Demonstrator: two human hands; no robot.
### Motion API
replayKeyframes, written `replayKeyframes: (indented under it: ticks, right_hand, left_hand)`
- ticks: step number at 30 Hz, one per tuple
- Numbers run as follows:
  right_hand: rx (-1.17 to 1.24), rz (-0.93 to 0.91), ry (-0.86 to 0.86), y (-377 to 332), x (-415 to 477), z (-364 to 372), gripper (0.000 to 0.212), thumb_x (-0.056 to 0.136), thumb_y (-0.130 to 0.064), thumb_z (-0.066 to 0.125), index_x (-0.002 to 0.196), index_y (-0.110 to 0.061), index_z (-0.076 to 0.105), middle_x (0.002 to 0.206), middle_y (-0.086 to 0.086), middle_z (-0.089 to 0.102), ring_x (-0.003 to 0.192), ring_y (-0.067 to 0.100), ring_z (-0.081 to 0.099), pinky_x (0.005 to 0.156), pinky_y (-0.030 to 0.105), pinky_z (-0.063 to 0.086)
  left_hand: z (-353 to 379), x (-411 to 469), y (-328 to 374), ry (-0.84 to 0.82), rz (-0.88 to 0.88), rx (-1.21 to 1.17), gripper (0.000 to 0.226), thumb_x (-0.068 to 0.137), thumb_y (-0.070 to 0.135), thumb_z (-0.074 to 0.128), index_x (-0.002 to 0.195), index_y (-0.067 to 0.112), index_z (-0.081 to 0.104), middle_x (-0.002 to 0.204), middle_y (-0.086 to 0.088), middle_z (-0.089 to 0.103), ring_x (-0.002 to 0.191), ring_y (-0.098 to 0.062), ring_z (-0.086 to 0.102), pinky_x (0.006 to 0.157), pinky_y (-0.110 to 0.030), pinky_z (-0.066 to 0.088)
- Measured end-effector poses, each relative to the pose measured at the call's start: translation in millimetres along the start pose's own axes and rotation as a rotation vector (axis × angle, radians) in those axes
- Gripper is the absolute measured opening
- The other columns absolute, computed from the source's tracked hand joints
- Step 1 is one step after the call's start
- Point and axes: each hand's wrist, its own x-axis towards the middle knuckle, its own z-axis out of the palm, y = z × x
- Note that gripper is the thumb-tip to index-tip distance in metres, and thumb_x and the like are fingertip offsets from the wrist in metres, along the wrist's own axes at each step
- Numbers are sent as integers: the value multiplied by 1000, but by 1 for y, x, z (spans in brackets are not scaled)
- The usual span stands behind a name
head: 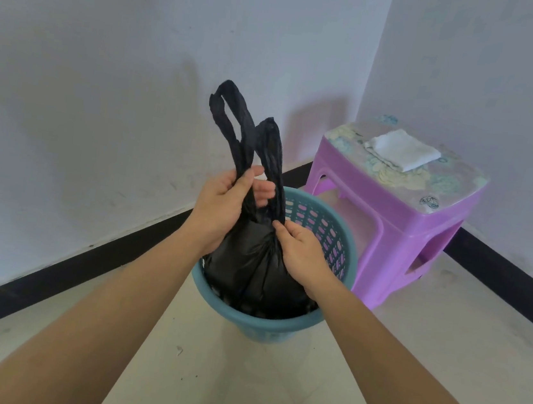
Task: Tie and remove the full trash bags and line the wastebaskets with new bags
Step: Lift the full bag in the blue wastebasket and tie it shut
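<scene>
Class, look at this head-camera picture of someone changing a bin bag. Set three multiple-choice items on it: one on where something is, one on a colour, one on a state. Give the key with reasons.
1. Where does the folded white cloth lie?
A. on the floor
B. on top of the purple stool
C. inside the wastebasket

2. What colour is the wastebasket?
A. teal blue
B. red
C. yellow

3. What is the state of the black trash bag?
A. lifted out and lying on the floor
B. still in the wastebasket, its handles gripped by both hands
C. untouched, with neither hand on it

Key:
1 B, the cloth rests on the stool's patterned top.
2 A, the rim and perforated wall are teal blue.
3 B, the left hand and the right hand each hold a handle while the bag sits in the wastebasket.
</scene>
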Motion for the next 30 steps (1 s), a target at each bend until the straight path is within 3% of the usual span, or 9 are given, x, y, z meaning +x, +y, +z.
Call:
replayKeyframes:
  ticks: [4, 8, 12, 15, 17, 19, 23, 27, 30]
  right_hand:
    - [42, -17, 68, -1, -4, -2, 35, 104, -34, 47, 100, -3, 64, 99, 13, 68, 96, 25, 61, 85, 35, 45]
    - [-103, -262, 78, 0, -7, 2, 25, 104, -35, 44, 97, -19, 62, 90, -2, 64, 88, 14, 60, 80, 38, 48]
    - [-456, -396, -39, -2, -2, -8, 19, 104, -40, 40, 92, -31, 52, 90, -6, 56, 87, 14, 54, 80, 43, 48]
    - [-672, -433, -137, -6, 0, -13, 28, 104, -40, 40, 107, -23, 61, 97, -4, 55, 95, 18, 55, 83, 45, 48]
    - [-722, -427, -190, -9, -1, -13, 32, 104, -41, 40, 112, -23, 65, 102, -2, 57, 99, 20, 56, 85, 44, 48]
    - [-720, -429, -215, -11, -3, -14, 32, 102, -41, 45, 110, -20, 69, 100, 0, 59, 97, 20, 58, 85, 41, 48]
    - [-406, -251, -224, -15, -2, -25, 17, 92, -37, 68, 94, -23, 77, 78, -7, 69, 77, 6, 63, 76, 25, 48]
    - [227, 153, -177, -23, 0, -33, 36, 85, -25, 64, 121, -23, 65, 107, -3, 70, 94, 10, 64, 76, 24, 45]
    - [639, 208, -123, -34, 2, -34, 46, 83, -44, 68, 118, -12, 67, 115, 3, 68, 97, 15, 63, 81, 30, 47]
  left_hand:
    - [-3, 2, -11, -39, -181, -80, 27, 106, 23, 39, 118, 12, 61, 61, 0, 54, 59, -13, 56, 86, -36, 57]
    - [-17, 5, -16, -126, -335, -66, 22, 102, 10, 44, 115, 6, 62, 62, 4, 41, 51, -7, 37, 70, -27, 48]
    - [-36, 2, -16, -439, -415, 4, 37, 88, -15, 44, 120, -3, 58, 92, -17, 58, 91, -27, 60, 90, -34, 48]
    - [-44, -4, -15, -597, -433, 97, 42, 93, -5, 52, 130, 11, 58, 126, -5, 67, 116, -16, 62, 92, -25, 51]
    - [-44, -6, -15, -602, -439, 114, 37, 90, 10, 64, 126, 17, 63, 105, -2, 70, 95, -11, 64, 90, -23, 51]
    - [-43, -5, -18, -566, -461, 106, 25, 91, 28, 67, 115, 22, 72, 69, 0, 49, 72, -11, 47, 84, -23, 50]
    - [-37, -2, -22, -455, -483, 42, 35, 98, 37, 51, 116, 15, 70, 66, 3, 19, 59, -9, 29, 68, -18, 47]
    - [-36, -5, -16, -488, -498, -12, 41, 97, 34, 52, 121, 6, 68, 66, 0, 23, 58, -10, 32, 68, -23, 47]
    - [-34, -9, -10, -595, -505, 10, 41, 99, 32, 50, 123, 3, 66, 68, -3, 25, 61, -13, 36, 71, -27, 48]
